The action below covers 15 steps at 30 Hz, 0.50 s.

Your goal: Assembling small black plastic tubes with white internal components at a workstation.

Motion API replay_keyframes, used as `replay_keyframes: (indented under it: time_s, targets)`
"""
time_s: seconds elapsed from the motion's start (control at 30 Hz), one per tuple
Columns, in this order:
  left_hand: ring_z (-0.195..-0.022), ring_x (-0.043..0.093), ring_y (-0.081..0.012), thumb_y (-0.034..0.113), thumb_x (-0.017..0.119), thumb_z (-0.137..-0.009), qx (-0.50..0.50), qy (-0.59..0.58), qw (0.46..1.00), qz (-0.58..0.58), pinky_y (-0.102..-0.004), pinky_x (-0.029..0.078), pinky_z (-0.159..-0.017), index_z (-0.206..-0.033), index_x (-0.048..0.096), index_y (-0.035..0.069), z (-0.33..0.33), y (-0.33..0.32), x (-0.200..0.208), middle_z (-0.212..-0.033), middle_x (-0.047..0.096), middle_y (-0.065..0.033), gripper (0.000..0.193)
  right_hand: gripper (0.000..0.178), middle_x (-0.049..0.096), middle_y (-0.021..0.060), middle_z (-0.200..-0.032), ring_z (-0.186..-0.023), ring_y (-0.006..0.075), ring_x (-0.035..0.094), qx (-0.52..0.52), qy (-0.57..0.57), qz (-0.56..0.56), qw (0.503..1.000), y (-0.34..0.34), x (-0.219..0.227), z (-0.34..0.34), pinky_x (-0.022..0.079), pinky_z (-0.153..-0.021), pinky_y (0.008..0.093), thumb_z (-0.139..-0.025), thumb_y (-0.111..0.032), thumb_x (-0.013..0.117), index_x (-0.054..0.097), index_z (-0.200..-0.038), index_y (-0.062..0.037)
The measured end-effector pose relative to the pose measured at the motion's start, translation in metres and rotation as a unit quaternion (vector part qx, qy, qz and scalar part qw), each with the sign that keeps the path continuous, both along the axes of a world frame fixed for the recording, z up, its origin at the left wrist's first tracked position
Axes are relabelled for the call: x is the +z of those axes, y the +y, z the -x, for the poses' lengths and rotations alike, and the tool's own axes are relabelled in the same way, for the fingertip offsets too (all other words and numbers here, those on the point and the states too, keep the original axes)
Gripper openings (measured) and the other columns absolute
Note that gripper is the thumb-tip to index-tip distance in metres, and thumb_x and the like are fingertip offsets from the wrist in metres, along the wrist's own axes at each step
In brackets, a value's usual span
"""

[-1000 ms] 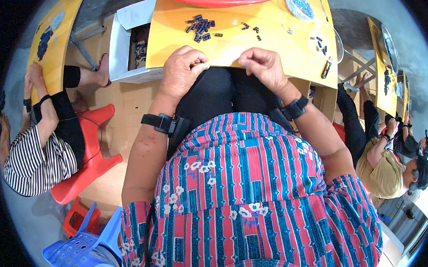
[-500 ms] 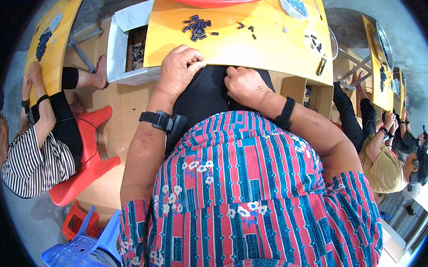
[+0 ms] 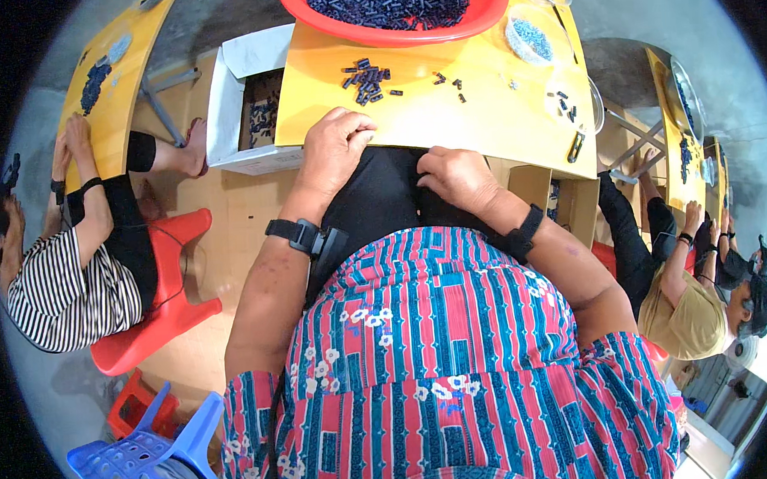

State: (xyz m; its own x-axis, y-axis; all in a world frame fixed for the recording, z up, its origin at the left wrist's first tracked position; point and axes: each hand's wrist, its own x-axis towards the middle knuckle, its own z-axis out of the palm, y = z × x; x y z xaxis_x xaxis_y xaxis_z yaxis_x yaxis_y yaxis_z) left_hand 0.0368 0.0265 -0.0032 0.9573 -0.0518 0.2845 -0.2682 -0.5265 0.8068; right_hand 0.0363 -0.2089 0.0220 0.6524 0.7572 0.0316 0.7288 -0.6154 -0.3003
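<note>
My left hand (image 3: 338, 149) rests at the near edge of the yellow table (image 3: 472, 116), thumb and forefinger pinched together. Anything between those fingertips is too small or too hidden to make out. My right hand (image 3: 461, 178) hangs just below the edge, over my lap, its fingers curled in; what they may hold does not show. Beyond the left hand lies a pile of small black pieces (image 3: 366, 81), apart from it. A few more black pieces (image 3: 458, 85) are scattered to the pile's right.
A red basin (image 3: 392, 39) full of black pieces stands at the far side. Right of it are a clear bowl (image 3: 510, 47) of pale blue bits and a black elongated object (image 3: 576, 145). A white box (image 3: 223, 131) and a cardboard box (image 3: 531, 186) flank the table. Other people sit on both sides.
The whole view has shifted, so the table and my hands appear lower and more of the basin shows. My right fingers look slightly looser; both hands otherwise stay near the table edge.
</note>
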Motion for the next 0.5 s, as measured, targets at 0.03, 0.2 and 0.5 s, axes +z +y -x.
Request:
replay_keyframes:
  time_s: [0.03, 0.2, 0.5]
  targets:
    - [-0.074, 0.064, -0.0192, 0.005, 0.069, -0.077, 0.008, 0.02, 1.0, 0.01, -0.0293, 0.05, -0.066, -0.088, 0.069, 0.005, -0.001, -0.002, 0.001, -0.081, 0.063, -0.0081, 0.011, 0.015, 0.062, 0.0095, -0.079, -0.076, 0.0282, 0.063, -0.047, 0.045, -0.047, 0.997, -0.001, 0.003, 0.0, 0.052, -0.069, 0.0388, -0.071, -0.015, 0.073, 0.064, -0.08, -0.0073]
    - [-0.071, 0.063, -0.0173, 0.005, 0.069, -0.077, 0.029, 0.008, 0.999, -0.024, -0.0285, 0.05, -0.065, -0.09, 0.069, 0.006, -0.007, -0.008, 0.003, -0.08, 0.063, -0.0061, 0.014, 0.017, 0.069, 0.0107, -0.081, -0.068, 0.0205, 0.065, -0.234, 0.264, -0.195, 0.915, -0.007, 0.008, -0.011, 0.052, -0.065, 0.0316, -0.077, -0.016, 0.074, 0.07, -0.09, -0.0057]
    - [-0.058, 0.052, -0.0102, 0.003, 0.072, -0.074, 0.06, 0.025, 0.998, -0.022, -0.0245, 0.047, -0.058, -0.099, 0.069, 0.01, -0.01, -0.009, -0.002, -0.081, 0.063, -0.0008, 0.027, 0.013, 0.067, 0.0008, -0.082, -0.061, 0.0061, 0.06, -0.297, 0.412, -0.395, 0.766, -0.002, 0.016, -0.024, 0.047, -0.055, 0.0185, -0.086, -0.002, 0.066, 0.066, -0.099, -0.0021]
